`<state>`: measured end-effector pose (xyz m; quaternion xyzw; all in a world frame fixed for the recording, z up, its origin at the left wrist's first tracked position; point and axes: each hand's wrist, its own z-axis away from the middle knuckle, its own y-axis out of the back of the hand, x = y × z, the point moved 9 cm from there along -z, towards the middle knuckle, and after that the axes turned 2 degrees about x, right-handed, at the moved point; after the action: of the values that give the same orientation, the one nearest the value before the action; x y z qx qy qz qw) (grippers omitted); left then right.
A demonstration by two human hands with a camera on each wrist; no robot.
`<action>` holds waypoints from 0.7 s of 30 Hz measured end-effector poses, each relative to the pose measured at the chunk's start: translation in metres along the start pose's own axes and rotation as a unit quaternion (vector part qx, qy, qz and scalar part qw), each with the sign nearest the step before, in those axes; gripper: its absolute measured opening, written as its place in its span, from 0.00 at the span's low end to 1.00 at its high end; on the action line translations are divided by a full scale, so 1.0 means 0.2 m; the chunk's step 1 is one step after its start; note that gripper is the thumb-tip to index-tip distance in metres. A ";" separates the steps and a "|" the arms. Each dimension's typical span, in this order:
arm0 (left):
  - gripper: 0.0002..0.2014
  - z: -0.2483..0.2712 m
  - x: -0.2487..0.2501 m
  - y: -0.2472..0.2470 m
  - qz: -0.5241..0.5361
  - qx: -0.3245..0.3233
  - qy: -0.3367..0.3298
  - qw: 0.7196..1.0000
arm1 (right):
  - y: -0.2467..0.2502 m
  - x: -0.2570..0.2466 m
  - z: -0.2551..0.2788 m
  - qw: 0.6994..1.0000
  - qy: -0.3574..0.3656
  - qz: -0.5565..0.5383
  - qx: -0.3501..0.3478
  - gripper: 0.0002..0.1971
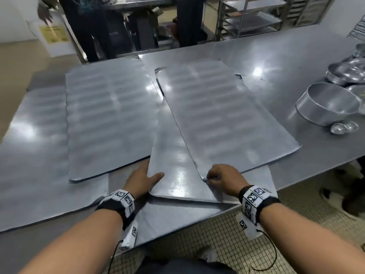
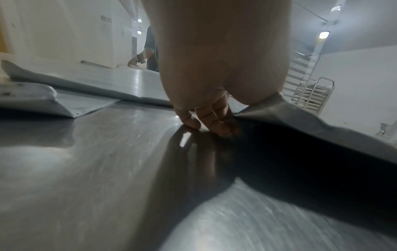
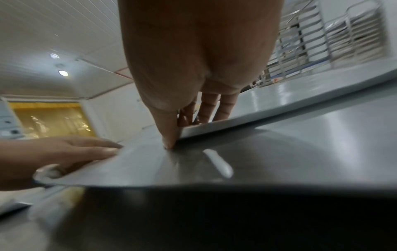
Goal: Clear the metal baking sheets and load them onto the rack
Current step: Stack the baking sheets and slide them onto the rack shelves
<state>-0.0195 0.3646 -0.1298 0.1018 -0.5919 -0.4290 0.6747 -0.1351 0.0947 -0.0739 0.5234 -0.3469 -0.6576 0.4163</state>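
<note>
- Right hand [image 1: 222,177], low centre of the head view, pinches the near corner of the ridged liner sheet [image 1: 221,115] lying askew on a baking sheet [image 1: 175,175].
- Left hand [image 1: 141,179] grips that baking sheet's left edge, thumb on top, fingers underneath.
- Desk [image 1: 286,62] carries more sheets at left.
- Rack [image 1: 250,16] stands upper right.
- Round pan [image 1: 327,104] sits at right.

The baking sheet [image 1: 177,169] between both hands is bare metal, glossy and finely scratched (light streaks show it). The sheet [image 1: 223,119] lying over it, beyond the right-hand grip, looks matt grey with dull ribbed bands.
</note>
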 end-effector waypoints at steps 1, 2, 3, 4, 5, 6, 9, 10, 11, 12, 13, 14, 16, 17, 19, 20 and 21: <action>0.35 0.01 0.00 -0.01 0.000 0.003 0.000 1.000 | -0.01 -0.07 -0.03 1.000 0.010 -0.003 0.004 0.09; 0.35 0.03 0.00 -0.01 -0.001 0.007 0.005 1.000 | -0.04 -0.13 -0.05 1.000 0.017 -0.009 0.009 0.10; 0.35 0.03 0.00 0.00 0.003 0.013 0.004 1.000 | -0.06 -0.20 -0.08 1.000 0.023 -0.017 0.011 0.10; 0.35 0.05 0.01 0.01 0.007 0.019 0.006 1.000 | -0.08 -0.26 -0.10 0.999 0.030 -0.026 0.012 0.11; 0.34 0.05 0.01 0.01 0.010 0.022 0.003 1.000 | -0.11 -0.31 -0.12 0.999 0.035 -0.032 0.011 0.12; 0.33 0.05 0.01 0.02 0.010 0.025 0.003 1.000 | -0.12 -0.35 -0.14 0.998 0.040 -0.038 0.010 0.12; 0.23 0.05 0.01 0.05 0.012 0.042 0.006 0.999 | -0.13 -0.34 -0.17 0.997 0.028 -0.066 0.009 0.14; 0.20 0.05 0.02 0.07 0.009 0.048 0.009 0.999 | -0.11 -0.29 -0.16 0.997 0.012 -0.075 0.011 0.14; 0.17 0.04 0.01 0.07 0.013 0.049 0.011 0.999 | -0.10 -0.22 -0.15 0.997 -0.008 -0.079 0.015 0.14; 0.15 0.04 0.01 0.08 0.015 0.047 0.011 0.999 | -0.08 -0.14 -0.13 0.996 -0.030 -0.079 0.020 0.14; 0.13 0.04 0.01 0.08 0.015 0.043 0.012 0.999 | -0.06 -0.05 -0.11 0.996 -0.053 -0.072 0.024 0.13; 0.12 0.03 0.02 0.09 0.011 0.037 0.016 0.999 | -0.03 0.04 -0.08 0.995 -0.076 -0.061 0.029 0.12; 0.13 0.01 0.05 0.09 -0.002 0.028 0.016 0.999 | 0.04 0.24 0.00 0.991 -0.124 -0.037 0.042 0.13; 0.13 0.00 0.07 0.10 -0.023 0.025 0.014 0.999 | 0.07 0.33 0.04 0.987 -0.148 -0.030 0.051 0.13; 0.10 -0.02 0.11 0.13 -0.065 0.027 0.006 0.997 | 0.13 0.48 0.11 0.981 -0.185 -0.022 0.060 0.14; 0.10 -0.04 0.13 0.14 -0.072 0.030 0.000 0.997 | 0.15 0.53 0.14 0.978 -0.200 -0.010 0.058 0.15; 0.10 -0.06 0.14 0.15 -0.079 0.031 -0.004 0.996 | 0.16 0.57 0.17 0.975 -0.214 0.002 0.055 0.17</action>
<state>0.0039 0.3590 -0.0941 0.1675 -0.5977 -0.4631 0.6326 -0.1737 -0.0225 -0.0834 0.3920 -0.4643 -0.7336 0.3044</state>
